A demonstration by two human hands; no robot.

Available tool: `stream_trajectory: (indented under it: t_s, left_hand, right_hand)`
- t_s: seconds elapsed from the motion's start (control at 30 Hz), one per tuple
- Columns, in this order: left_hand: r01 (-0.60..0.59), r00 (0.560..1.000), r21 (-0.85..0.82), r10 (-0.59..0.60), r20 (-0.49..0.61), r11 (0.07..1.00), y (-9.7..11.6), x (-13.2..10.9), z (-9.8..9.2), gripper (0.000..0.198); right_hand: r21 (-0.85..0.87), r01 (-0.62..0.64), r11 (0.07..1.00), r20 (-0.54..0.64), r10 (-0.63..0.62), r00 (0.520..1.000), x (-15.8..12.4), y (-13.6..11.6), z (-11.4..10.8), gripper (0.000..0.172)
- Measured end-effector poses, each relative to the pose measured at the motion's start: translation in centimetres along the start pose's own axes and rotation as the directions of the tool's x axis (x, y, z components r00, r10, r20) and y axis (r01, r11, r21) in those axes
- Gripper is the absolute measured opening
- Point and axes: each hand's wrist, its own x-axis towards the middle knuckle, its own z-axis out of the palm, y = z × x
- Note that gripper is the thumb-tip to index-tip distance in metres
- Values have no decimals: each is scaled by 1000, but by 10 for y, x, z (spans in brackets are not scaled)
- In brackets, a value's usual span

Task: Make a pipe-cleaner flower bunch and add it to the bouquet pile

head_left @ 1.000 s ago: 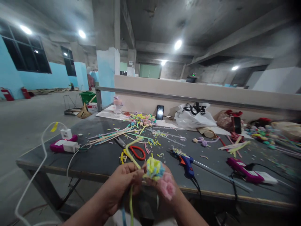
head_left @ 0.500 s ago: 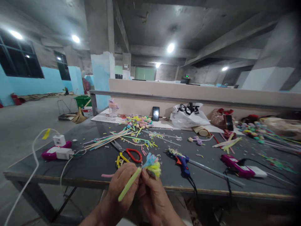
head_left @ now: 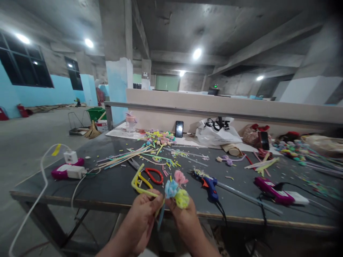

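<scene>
Both my hands are raised at the near edge of a dark grey table [head_left: 112, 185]. My right hand [head_left: 184, 217] is closed round the stems of a small bunch of fuzzy flowers [head_left: 177, 187]: a pink, a blue and a yellow one. My left hand [head_left: 142, 214] pinches a yellow fuzzy stem [head_left: 138, 184] that loops up and to the left of the bunch. A blue stem hangs down between my hands.
On the table lie red-handled scissors [head_left: 154, 175], a blue glue gun [head_left: 211, 185], several coloured stems [head_left: 125, 157], a purple power strip [head_left: 66, 171] with a white cable, a second purple strip [head_left: 270, 187], a phone [head_left: 179, 128] and a white bag [head_left: 218, 130].
The yellow stem, straight half a second ago, is now bent into a loop at the left. The flower bunch has turned, and the pink flower shows on top again.
</scene>
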Motion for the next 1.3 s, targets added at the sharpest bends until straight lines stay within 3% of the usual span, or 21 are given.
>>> stream_trajectory:
  t_s: [0.1,0.2,0.33,0.5,0.67,0.73,0.8,0.87,0.93,1.0,1.07,1.17,1.3]
  left_hand:
    - [214,973,-95,-203,112,972,4,-4,-1,15]
    - [376,918,-155,-344,196,914,3,-6,-3,10]
    - [444,890,-131,-419,182,886,-2,-6,-10,11]
    - [364,912,-10,-354,207,931,-3,-1,-17,12]
    - [234,941,81,-246,232,969,0,4,-16,19]
    - [101,979,181,-130,156,978,1,6,-15,21]
    - [-119,993,364,103,61,924,2,7,-15,19]
    - [-349,919,582,390,59,734,2,9,-16,12]
    - [-502,788,729,593,165,464,0,11,-19,10]
    - [-595,659,774,682,316,216,-3,12,-23,13]
    - [-646,574,762,688,444,47,-6,13,-28,18]
    - [-676,528,734,653,543,-63,-10,12,-34,23]
    - [-695,546,718,627,556,-32,-15,13,-38,28]
  right_hand:
    - [-112,94,989,167,-74,983,2,-15,-10,10]
    - [-178,131,975,366,-58,929,6,-29,-14,17]
    - [-229,138,964,482,-12,876,12,-37,-18,19]
    - [-288,160,944,474,-4,880,14,-32,-25,18]
    - [-144,-2,990,400,60,915,13,-20,-27,15]
    - [-41,-69,997,280,78,957,12,-9,-22,17]
    - [116,-121,986,99,110,989,9,0,-14,20]
    - [305,-189,933,3,198,980,4,4,-1,23]
    - [444,-279,852,43,291,956,-2,2,13,23]
    - [511,-329,794,76,339,938,-7,-4,23,23]
    - [549,-328,768,57,357,932,-9,-8,30,24]
    - [578,-302,758,-4,372,928,-9,-8,32,25]
    - [508,-243,827,-114,344,932,-7,-2,29,21]
